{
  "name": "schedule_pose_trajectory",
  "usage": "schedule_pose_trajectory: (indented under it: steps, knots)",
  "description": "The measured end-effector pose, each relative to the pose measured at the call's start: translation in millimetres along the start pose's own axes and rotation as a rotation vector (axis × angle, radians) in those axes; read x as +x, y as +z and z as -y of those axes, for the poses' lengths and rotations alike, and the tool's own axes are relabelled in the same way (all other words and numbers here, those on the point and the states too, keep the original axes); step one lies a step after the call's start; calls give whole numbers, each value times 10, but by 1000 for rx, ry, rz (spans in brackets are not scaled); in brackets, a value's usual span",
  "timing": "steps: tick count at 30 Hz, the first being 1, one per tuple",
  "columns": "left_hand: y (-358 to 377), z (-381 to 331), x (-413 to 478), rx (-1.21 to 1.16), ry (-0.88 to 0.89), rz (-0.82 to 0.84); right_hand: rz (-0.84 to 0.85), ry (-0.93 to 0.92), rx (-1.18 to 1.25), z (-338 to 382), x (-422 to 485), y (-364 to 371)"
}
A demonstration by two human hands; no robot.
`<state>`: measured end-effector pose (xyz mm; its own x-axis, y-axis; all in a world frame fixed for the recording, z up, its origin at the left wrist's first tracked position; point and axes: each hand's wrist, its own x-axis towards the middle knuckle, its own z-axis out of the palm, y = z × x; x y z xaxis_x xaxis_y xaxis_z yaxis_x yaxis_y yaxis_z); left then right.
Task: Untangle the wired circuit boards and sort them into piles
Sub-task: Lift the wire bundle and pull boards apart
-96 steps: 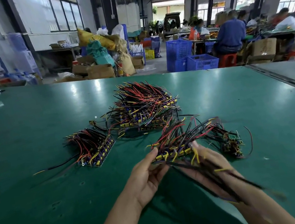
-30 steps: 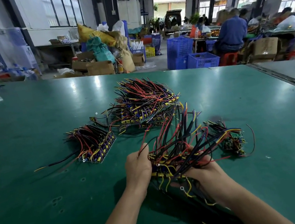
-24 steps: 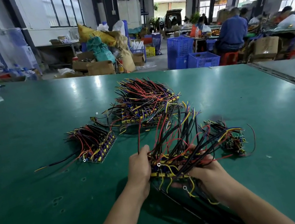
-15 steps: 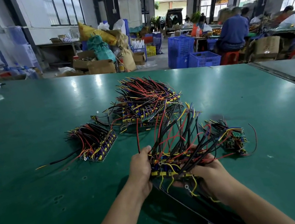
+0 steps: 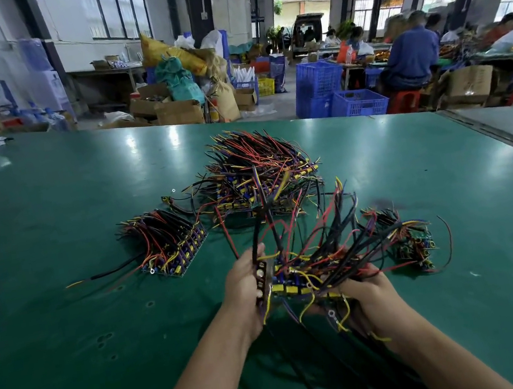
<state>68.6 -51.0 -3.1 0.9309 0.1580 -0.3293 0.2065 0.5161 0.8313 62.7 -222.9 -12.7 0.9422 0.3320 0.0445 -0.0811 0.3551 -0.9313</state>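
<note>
Aloft between curled fingers point(image 5: 251, 264), tangled boards point(image 5: 298, 284).

The table point(image 5: 66, 330) wears a smooth green mat with a soft sheen, and light lies on it in pale blurs. Above the table, the bundle point(image 5: 323, 251) is all slick, plastic-coated wires in red, black and yellow. Some wires end in small bright metal rings point(image 5: 331, 312). One board point(image 5: 260, 277) in it looks dark and dull, with a silvery metal spot. Beyond the table, the crates point(image 5: 359, 102) are glossy blue plastic lattice and the boxes point(image 5: 179, 112) are matt brown cardboard. The yellow sack point(image 5: 170, 53) is perhaps woven plastic; it is too far off to be sure.
</note>
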Motion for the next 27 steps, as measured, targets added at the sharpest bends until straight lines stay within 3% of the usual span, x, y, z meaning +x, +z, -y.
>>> schedule_pose_trajectory:
  steps: [5, 8, 11, 15, 18, 20, 24, 27]
  knots:
    - [-104, -83, 93, -300, 6, 136, -181, -27, 65, 66, 35, -27]
    - [-176, -137, 135, -370, 5, 160, -309, 16, -169, 57, 78, -129]
    - [-167, -133, 129, -346, 7, 147, -289, 104, -249, 5, 102, -155]
    - [-123, -109, 97, -308, 16, 176, -198, 238, -42, -44, 118, -93]
    - [-114, -130, 47, -318, -7, 231, -47, 228, 12, -40, 53, 17]
    - [-95, -127, -3, -356, -16, 274, -50, 199, -124, -45, 21, 51]
    - [-53, -99, -31, -346, -14, 232, 6, 3, -855, -16, 38, -74]
    - [-29, -106, -33, -330, 14, 240, 107, -110, -1182, 38, 21, -159]
